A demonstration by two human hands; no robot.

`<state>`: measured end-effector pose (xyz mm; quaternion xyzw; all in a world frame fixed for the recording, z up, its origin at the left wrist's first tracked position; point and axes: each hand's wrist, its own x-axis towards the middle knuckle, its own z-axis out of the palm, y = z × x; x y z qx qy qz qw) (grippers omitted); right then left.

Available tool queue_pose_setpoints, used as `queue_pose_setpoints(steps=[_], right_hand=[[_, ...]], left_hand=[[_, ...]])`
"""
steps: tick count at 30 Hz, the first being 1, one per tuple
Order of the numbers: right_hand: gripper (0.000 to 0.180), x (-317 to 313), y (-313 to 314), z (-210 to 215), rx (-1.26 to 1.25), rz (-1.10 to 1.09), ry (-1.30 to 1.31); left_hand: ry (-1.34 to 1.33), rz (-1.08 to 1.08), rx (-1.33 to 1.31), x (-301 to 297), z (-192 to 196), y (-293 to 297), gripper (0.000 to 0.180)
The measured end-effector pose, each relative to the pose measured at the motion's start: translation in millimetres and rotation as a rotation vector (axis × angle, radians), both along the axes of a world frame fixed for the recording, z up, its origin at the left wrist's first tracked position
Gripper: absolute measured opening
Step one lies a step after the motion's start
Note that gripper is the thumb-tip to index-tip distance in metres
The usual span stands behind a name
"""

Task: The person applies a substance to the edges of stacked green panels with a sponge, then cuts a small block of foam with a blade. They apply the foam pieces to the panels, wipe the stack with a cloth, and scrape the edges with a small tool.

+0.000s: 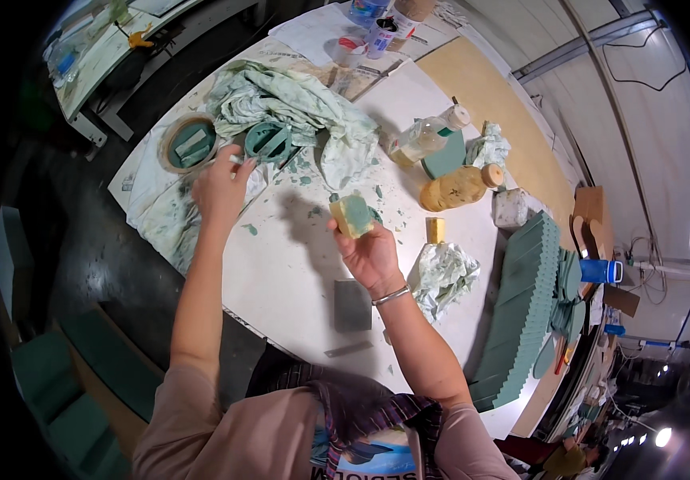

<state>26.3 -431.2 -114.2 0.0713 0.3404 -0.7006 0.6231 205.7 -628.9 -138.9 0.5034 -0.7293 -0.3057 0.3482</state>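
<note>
My right hand (373,256) grips a yellow sponge block (352,217) smeared with green, held up over the white tabletop. A small dark green round piece shows just behind that sponge. My left hand (221,188) reaches toward the far left, its fingers drawn together at a small pale thing I cannot make out. Beside those fingers stands a small green tub (283,148) with a flat piece lying in it. On the other side is a round tan-rimmed bowl (171,152) holding green paste and a pale block. Green flakes are scattered across the table between my hands.
A stained cloth (281,92) is heaped behind the tubs. Clear and amber bottles (461,188) stand at right, near a small yellow sponge (435,230) and crumpled paper (445,276). A long row of green panels (517,320) lines the right edge. A grey block (352,305) lies near me.
</note>
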Motion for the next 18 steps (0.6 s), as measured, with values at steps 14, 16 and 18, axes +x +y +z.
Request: queue_pose_setpoints(steps=[14,16,18], right_hand=[[0.027,13,79,37,-0.075,-0.063,0.007],[0.029,10,105,43,-0.071,-0.157,0.078],[0.027,7,134,43,-0.172,-0.170,0.216]], left_hand=[[0.673,-0.991,0.891,-38,56,135,0.049],[0.656,-1.059,0.966,-51,70,154,0.048],[0.662,-1.209,0.952,-61,76,173,0.046]])
